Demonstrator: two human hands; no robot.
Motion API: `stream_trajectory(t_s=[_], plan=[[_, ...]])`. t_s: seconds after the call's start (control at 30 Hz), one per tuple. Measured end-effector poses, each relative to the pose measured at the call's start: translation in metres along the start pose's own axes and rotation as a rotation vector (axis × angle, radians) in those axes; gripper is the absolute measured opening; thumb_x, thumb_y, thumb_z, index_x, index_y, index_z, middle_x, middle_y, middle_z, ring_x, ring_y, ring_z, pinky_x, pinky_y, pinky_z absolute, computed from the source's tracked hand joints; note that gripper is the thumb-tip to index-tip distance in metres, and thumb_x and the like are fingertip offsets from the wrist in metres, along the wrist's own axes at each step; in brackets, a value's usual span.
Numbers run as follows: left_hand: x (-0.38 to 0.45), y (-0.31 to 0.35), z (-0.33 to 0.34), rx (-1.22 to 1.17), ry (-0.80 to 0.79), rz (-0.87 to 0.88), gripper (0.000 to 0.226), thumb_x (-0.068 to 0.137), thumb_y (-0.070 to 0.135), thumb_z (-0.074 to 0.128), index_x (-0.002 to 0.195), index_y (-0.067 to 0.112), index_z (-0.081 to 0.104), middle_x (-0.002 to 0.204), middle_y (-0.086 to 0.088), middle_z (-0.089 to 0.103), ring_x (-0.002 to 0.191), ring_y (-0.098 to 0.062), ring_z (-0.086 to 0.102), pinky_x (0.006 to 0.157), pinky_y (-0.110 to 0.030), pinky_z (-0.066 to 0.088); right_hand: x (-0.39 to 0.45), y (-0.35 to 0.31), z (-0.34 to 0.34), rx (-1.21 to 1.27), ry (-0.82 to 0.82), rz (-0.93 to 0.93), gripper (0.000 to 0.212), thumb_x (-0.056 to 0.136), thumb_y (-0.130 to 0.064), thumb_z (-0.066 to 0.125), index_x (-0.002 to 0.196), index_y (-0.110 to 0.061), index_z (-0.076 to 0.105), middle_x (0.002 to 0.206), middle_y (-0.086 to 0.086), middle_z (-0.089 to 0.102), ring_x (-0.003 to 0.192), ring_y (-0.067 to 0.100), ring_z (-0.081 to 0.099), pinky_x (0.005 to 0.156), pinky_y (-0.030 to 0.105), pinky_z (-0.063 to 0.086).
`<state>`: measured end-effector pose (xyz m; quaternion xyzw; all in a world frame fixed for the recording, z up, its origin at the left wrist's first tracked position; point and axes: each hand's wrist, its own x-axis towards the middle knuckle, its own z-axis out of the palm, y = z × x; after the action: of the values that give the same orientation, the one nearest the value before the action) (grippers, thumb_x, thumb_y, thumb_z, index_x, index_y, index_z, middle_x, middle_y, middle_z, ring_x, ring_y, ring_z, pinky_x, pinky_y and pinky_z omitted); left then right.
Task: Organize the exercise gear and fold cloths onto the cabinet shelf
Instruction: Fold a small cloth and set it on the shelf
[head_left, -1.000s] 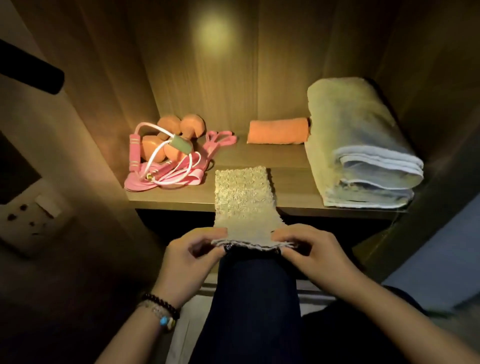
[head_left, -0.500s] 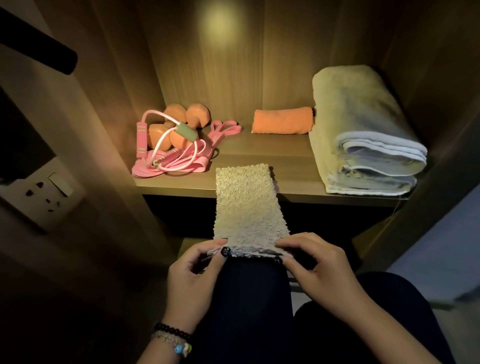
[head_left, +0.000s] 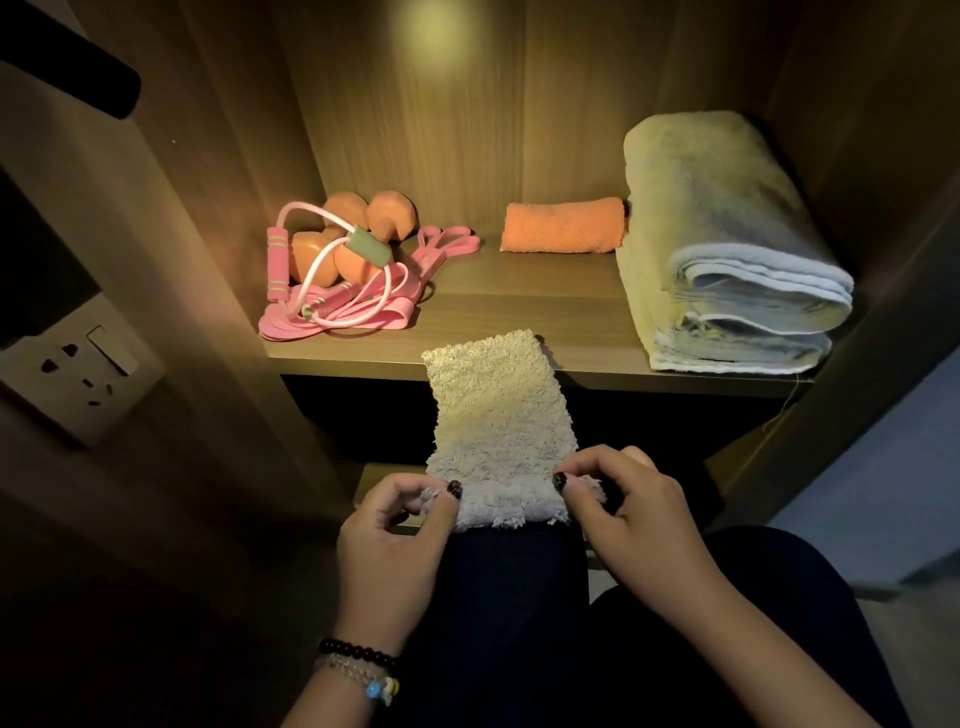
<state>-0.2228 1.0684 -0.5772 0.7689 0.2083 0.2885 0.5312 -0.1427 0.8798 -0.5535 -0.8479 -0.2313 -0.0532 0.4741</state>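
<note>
Nearest the viewer, the left hand (head_left: 395, 540), its wrist ringed with beaded bracelets (head_left: 358, 667), and the right hand (head_left: 631, 512) each pinch a near corner of a narrow cream, fluffy-pile cloth (head_left: 501, 426); the fingers (head_left: 566, 486) are curled on the fabric, thumbs on top. The cloth's near end rests on a knee in dark blue trousers (head_left: 511, 613). Compared with half a second ago, the strip has been drawn toward the viewer: less of its far end lies on the front edge of the wooden cabinet shelf (head_left: 524, 306), and the far end now sits skewed. Farther back on the shelf, at left, a pink skipping rope and resistance bands (head_left: 340, 312) lie tangled over orange dumbbells (head_left: 363, 223). At centre rear lies a small folded orange cloth (head_left: 563, 226); just beside it, at right, lies a large folded pale yellow-green towel (head_left: 727, 249). A white wall socket (head_left: 78, 364) sits on the left.
</note>
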Motion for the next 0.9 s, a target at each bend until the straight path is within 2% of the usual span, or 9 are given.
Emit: stream_trajectory(t_s=[0.1,0.23,0.33,0.4,0.47,0.53,0.63,0.8,0.9], plan=[[-0.001,0.001,0.000,0.038,0.004,0.004,0.027,0.076,0.011,0.075,0.077,0.037,0.068,0.076,0.005,0.064,0.068,-0.003,0.058,0.061,-0.010,0.045,-0.001,-0.004,0.012,-0.095,0.087,-0.035,0.019,0.080,-0.009,0.070,0.082,-0.027,0.064,0.076,-0.011,0.054,0.061,0.004,0.051,0.062,0.012,0.038],[0.001,0.010,-0.003,0.244,0.025,0.283,0.032,0.072,0.003,0.072,0.080,0.034,0.069,0.087,0.018,0.055,0.087,-0.009,0.055,0.077,-0.015,0.043,-0.004,-0.004,0.018,-0.277,0.168,-0.367,0.016,0.076,0.002,0.070,0.084,-0.011,0.068,0.090,0.000,0.058,0.085,0.018,0.053,0.074,0.031,0.043],[-0.001,0.012,-0.005,0.326,-0.044,0.487,0.023,0.080,0.008,0.062,0.085,0.024,0.077,0.092,0.015,0.063,0.095,-0.009,0.057,0.083,-0.036,0.049,-0.006,0.001,0.016,-0.396,0.089,-0.569,0.017,0.077,0.001,0.067,0.091,-0.009,0.071,0.094,0.002,0.064,0.093,0.020,0.056,0.078,0.035,0.041],[-0.002,0.010,-0.006,0.313,-0.081,0.518,0.026,0.082,0.015,0.053,0.090,0.023,0.077,0.093,0.016,0.065,0.094,-0.007,0.058,0.080,-0.044,0.050,-0.007,0.004,0.013,-0.374,0.044,-0.571,0.020,0.079,-0.003,0.063,0.096,-0.009,0.072,0.097,0.000,0.066,0.098,0.019,0.058,0.084,0.035,0.041],[-0.004,0.007,-0.009,0.250,-0.118,0.489,0.029,0.082,0.018,0.051,0.095,0.023,0.077,0.097,0.016,0.066,0.098,-0.006,0.060,0.081,-0.044,0.051,-0.008,0.006,0.008,-0.316,-0.006,-0.534,0.026,0.079,-0.006,0.061,0.102,-0.009,0.072,0.101,0.000,0.066,0.102,0.019,0.059,0.086,0.036,0.042],[-0.006,0.006,-0.011,0.177,-0.174,0.420,0.029,0.081,0.023,0.054,0.101,0.023,0.075,0.103,0.014,0.066,0.104,-0.010,0.060,0.084,-0.041,0.053,-0.007,0.007,0.004,-0.280,-0.081,-0.496,0.029,0.080,-0.009,0.063,0.108,-0.011,0.070,0.105,-0.001,0.063,0.105,0.017,0.058,0.086,0.037,0.043],[-0.006,0.009,-0.009,0.155,-0.220,0.356,0.026,0.082,0.027,0.058,0.105,0.026,0.071,0.105,0.013,0.063,0.107,-0.016,0.058,0.087,-0.027,0.050,-0.002,0.005,0.002,-0.243,-0.165,-0.411,0.027,0.086,-0.020,0.057,0.112,-0.015,0.065,0.109,-0.004,0.057,0.109,0.012,0.053,0.090,0.036,0.044],[-0.005,0.011,-0.008,0.195,-0.161,0.327,0.021,0.086,0.030,0.055,0.101,0.026,0.069,0.100,0.013,0.064,0.100,-0.011,0.058,0.087,-0.022,0.045,0.003,0.002,0.002,-0.232,-0.160,-0.349,0.018,0.092,-0.019,0.054,0.107,-0.016,0.063,0.104,-0.006,0.055,0.103,0.013,0.051,0.089,0.038,0.044],[-0.007,0.011,-0.009,0.113,-0.107,0.288,0.007,0.089,0.029,0.068,0.094,0.028,0.071,0.093,0.015,0.068,0.094,-0.006,0.062,0.083,-0.018,0.047,0.000,-0.001,-0.001,-0.159,-0.151,-0.337,0.017,0.095,-0.025,0.052,0.104,-0.018,0.065,0.097,-0.009,0.057,0.098,0.012,0.050,0.085,0.035,0.044]])
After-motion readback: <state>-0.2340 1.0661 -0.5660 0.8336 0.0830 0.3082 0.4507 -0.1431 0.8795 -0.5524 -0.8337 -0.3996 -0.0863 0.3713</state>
